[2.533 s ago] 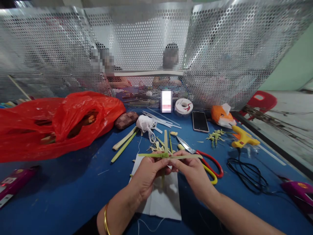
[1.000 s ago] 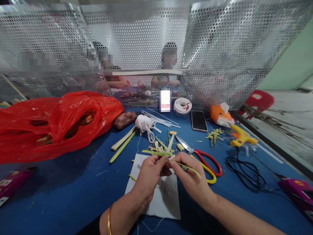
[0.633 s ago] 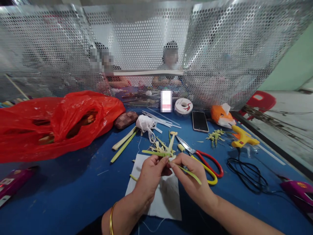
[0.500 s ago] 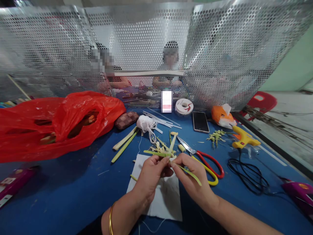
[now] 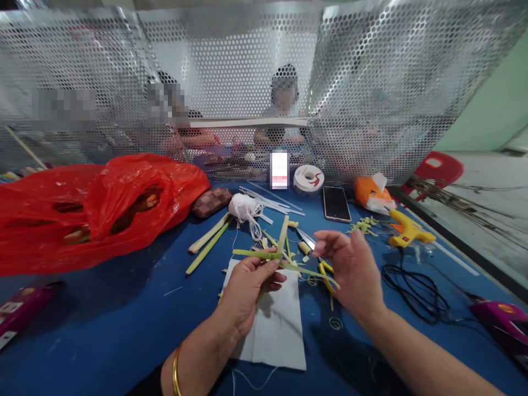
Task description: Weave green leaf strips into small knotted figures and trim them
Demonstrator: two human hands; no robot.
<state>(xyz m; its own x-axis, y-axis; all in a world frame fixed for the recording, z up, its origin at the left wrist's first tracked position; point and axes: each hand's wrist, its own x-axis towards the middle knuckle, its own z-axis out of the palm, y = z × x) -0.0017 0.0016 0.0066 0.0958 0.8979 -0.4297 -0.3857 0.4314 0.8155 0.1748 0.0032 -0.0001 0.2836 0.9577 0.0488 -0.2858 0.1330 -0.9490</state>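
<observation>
Crossed green strips (image 5: 274, 256) in the left grip (image 5: 249, 279), junction at its tip

Blue tabletop (image 5: 115, 335) fills the foreground, dark edge strip (image 5: 466, 247) down its right side. Perforated metal partition (image 5: 239, 66) stands along the far side, white glare streaked over it, narrow pale ledge (image 5: 247, 122) running across its middle. Right: pale green wall (image 5: 480, 118), grey floor (image 5: 499, 187), red plastic chair (image 5: 443, 166), possibly a stool. Space behind partition blurry through the holes.
</observation>
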